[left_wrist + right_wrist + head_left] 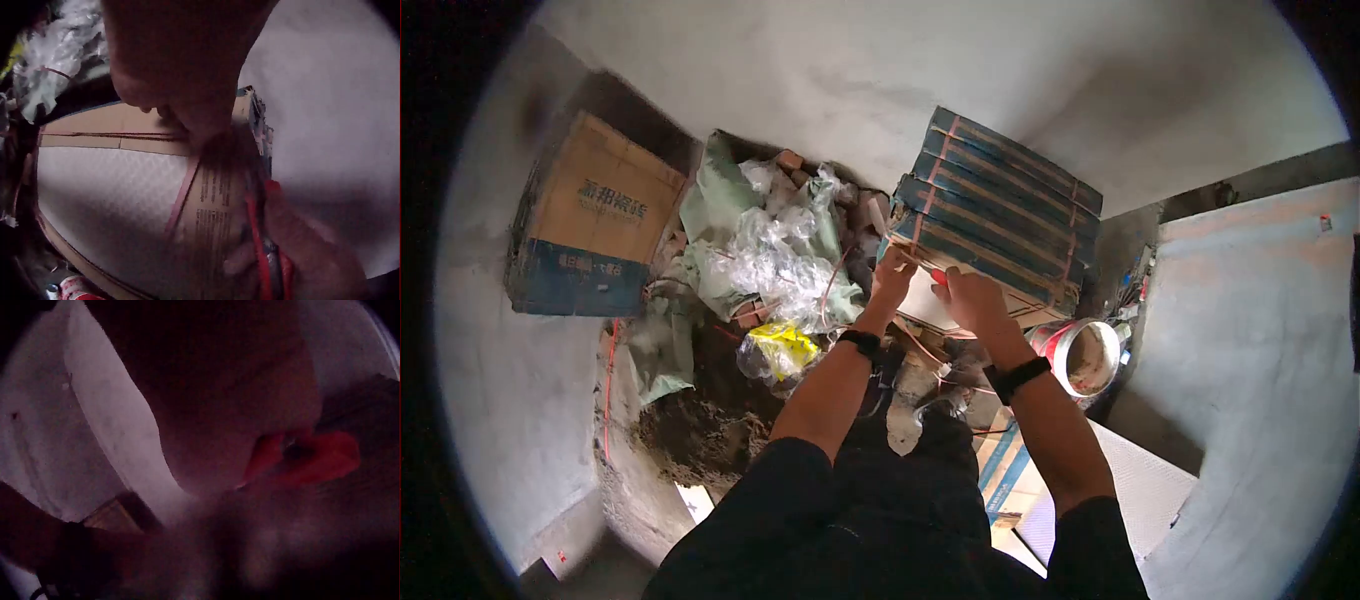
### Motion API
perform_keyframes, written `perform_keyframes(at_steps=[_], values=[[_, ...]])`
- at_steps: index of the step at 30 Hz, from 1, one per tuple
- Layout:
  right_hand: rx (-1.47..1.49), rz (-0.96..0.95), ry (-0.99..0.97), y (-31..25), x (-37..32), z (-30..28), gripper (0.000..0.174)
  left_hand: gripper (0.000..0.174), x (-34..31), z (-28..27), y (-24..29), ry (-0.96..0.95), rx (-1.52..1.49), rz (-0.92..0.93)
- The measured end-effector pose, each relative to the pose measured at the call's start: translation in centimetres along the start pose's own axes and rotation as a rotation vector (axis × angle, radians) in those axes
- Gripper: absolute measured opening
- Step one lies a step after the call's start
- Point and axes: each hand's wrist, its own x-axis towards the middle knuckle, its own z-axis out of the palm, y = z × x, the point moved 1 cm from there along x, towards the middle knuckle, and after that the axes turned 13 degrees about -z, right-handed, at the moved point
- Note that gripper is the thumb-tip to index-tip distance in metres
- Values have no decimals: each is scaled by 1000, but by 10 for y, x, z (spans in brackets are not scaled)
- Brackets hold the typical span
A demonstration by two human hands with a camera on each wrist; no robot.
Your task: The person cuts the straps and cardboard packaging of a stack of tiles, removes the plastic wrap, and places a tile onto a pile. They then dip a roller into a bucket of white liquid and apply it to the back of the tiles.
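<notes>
A stack of dark green and brown tile cartons (1000,205) leans near the wall, bound with pinkish straps. My left hand (890,280) is at the stack's near left edge. In the left wrist view its curled fingers pinch a pink strap (182,199) where it crosses the carton's printed side; their tips are blurred. Close beside it, my right hand (977,305) grips a red-handled tool (255,231), with dark metal showing between its red sides. The tool points toward the left fingers, and the right wrist view shows part of its red handle (325,459).
Crumpled clear plastic (780,250) and green sacking lie over rubble to the left, with a yellow wrapper (785,348) nearer. A tile carton (595,220) leans at the far left. A red and white bucket (1090,358) stands right of the stack.
</notes>
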Motion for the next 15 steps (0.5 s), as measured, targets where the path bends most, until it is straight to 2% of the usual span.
perform_keyframes(at_steps=[4, 6, 8, 10, 12, 15], values=[[-89, 2, -64, -3, 22, -12, 31, 23, -9, 1, 11, 133, 150, -50], [-167, -192, -79, 2, 33, -10, 28, 18, -11, 4, 12, 177, 146, -38], [-178, -160, -143, 1, 45, -11, 27, 14, -10, 6, 9, 219, 148, -28], [-183, -126, -205, -8, 53, -21, 26, 19, -17, 3, 21, 265, 291, -117], [-154, -47, -242, -16, 55, -31, 27, 20, -19, 3, 24, 266, 269, -116], [-256, -115, -241, -5, 51, -19, 20, 21, -26, -3, 30, 271, 268, -81]])
